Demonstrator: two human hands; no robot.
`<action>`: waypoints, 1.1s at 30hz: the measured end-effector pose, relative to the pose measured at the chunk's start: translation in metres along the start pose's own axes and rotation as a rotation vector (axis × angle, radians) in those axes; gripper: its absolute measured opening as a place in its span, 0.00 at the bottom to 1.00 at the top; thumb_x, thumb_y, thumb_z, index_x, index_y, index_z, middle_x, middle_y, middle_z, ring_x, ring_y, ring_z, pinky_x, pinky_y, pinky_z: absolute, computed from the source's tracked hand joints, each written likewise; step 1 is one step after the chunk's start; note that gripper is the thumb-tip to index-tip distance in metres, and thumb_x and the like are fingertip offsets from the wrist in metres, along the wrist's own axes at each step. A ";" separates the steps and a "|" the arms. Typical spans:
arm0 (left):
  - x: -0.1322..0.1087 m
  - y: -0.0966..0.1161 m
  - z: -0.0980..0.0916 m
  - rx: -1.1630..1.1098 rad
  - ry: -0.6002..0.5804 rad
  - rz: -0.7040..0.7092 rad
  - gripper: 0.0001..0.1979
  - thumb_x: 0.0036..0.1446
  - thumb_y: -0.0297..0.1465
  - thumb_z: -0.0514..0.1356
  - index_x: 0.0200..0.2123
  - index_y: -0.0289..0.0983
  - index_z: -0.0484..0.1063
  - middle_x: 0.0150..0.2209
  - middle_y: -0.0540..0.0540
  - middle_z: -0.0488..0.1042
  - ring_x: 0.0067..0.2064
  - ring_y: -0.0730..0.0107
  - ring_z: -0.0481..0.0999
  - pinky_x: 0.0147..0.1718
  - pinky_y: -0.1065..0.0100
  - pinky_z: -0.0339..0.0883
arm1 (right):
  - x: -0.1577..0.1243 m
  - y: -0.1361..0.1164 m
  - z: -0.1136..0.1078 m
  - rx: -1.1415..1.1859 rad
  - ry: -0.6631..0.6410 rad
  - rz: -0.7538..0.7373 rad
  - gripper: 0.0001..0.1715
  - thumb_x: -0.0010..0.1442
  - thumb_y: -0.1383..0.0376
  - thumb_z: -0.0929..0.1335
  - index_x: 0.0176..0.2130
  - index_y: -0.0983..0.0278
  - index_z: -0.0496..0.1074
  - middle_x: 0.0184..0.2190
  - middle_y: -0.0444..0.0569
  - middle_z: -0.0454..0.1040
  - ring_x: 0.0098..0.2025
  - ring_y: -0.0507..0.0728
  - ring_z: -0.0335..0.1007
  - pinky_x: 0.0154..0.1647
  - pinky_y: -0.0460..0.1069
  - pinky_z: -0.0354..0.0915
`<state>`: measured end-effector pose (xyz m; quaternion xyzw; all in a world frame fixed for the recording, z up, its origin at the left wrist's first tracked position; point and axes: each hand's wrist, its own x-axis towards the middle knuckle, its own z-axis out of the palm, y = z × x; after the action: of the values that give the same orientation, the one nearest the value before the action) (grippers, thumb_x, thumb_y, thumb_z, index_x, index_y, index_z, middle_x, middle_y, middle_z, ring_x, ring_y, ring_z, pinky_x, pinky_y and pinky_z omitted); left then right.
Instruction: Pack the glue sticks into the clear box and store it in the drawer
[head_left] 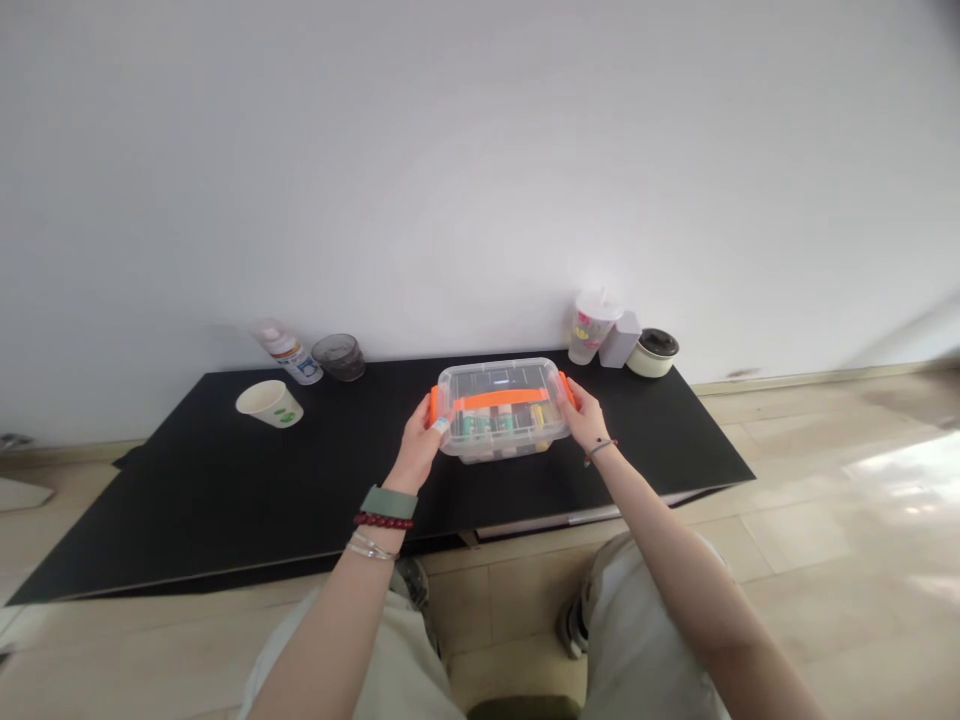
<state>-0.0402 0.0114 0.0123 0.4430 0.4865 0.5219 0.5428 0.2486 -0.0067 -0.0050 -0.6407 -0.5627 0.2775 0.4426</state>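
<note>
A clear plastic storage box point(501, 440) with a lid, an orange handle and orange side latches is held between my two hands over the black table. Through its see-through lid several small green, white and yellow items show, too blurred to name. My left hand point(418, 440) grips the box's left end, its thumb near the orange latch. Round the right end closes my right hand point(585, 415), thumb by the other latch. The fingers under the box are hidden. Whether the box's bottom touches the table I cannot tell.
On the black table point(300, 500), a paper cup point(270, 403), a spray can point(294, 355) and a dark glass bowl point(339, 357) stand left. Back right are a patterned plastic cup point(591, 328), a pale box point(620, 340) and a cream pot with black lid point(651, 354). A wall rises behind.
</note>
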 end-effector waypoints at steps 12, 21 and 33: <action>0.003 0.000 -0.001 0.316 0.033 0.057 0.28 0.60 0.31 0.58 0.64 0.37 0.62 0.65 0.40 0.63 0.65 0.56 0.64 0.62 0.58 0.59 | -0.005 -0.026 -0.001 -0.092 0.117 0.099 0.30 0.61 0.60 0.65 0.61 0.63 0.67 0.59 0.51 0.70 0.60 0.62 0.67 0.62 0.58 0.62; -0.001 0.005 0.002 0.575 0.083 0.080 0.31 0.61 0.30 0.56 0.67 0.34 0.57 0.67 0.39 0.59 0.68 0.57 0.57 0.67 0.58 0.49 | -0.005 -0.030 -0.002 -0.135 0.113 0.050 0.28 0.62 0.62 0.64 0.61 0.63 0.68 0.58 0.51 0.71 0.60 0.62 0.67 0.62 0.58 0.62; 0.005 -0.007 -0.001 0.380 0.048 0.044 0.33 0.63 0.36 0.56 0.68 0.35 0.51 0.70 0.38 0.52 0.69 0.57 0.54 0.67 0.56 0.48 | -0.019 -0.044 -0.009 -0.190 0.308 -0.169 0.24 0.64 0.57 0.63 0.55 0.66 0.70 0.51 0.58 0.73 0.54 0.62 0.68 0.57 0.58 0.64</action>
<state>-0.0407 0.0155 0.0052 0.5354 0.5793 0.4428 0.4262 0.2315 -0.0288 0.0354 -0.6651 -0.5635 0.0837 0.4828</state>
